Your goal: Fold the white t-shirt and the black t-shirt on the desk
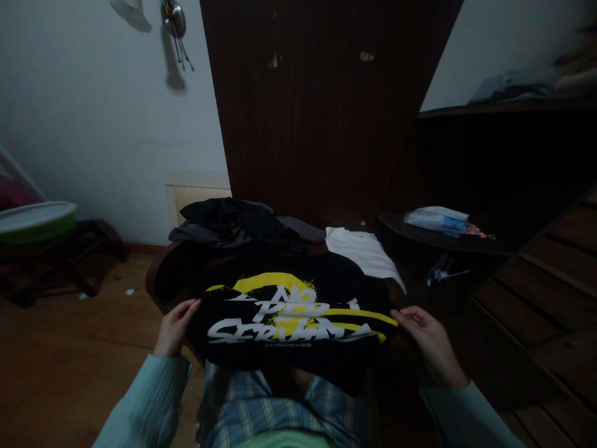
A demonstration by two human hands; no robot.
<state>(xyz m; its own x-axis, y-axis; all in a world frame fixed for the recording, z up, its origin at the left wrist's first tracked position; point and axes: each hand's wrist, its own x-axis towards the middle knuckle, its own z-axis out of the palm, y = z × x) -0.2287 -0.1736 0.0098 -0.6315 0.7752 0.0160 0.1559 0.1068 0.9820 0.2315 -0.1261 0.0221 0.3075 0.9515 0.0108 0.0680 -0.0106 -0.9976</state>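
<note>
A black T-shirt with white lettering and yellow print is stretched between my two hands, above my lap. At its left edge, my left hand pinches the cloth between thumb and fingers. My right hand is closed on the opposite edge, near a yellow stripe of the print. Behind the shirt lies a heap of dark clothes. To the right of that heap is a folded white cloth. The far part of the T-shirt rests toward the dark wooden surface.
A dark wooden panel rises straight ahead. On the right, a low shelf carries a blue-and-white packet; more cloth lies on the upper shelf. At left, a green basin sits on a dark stool.
</note>
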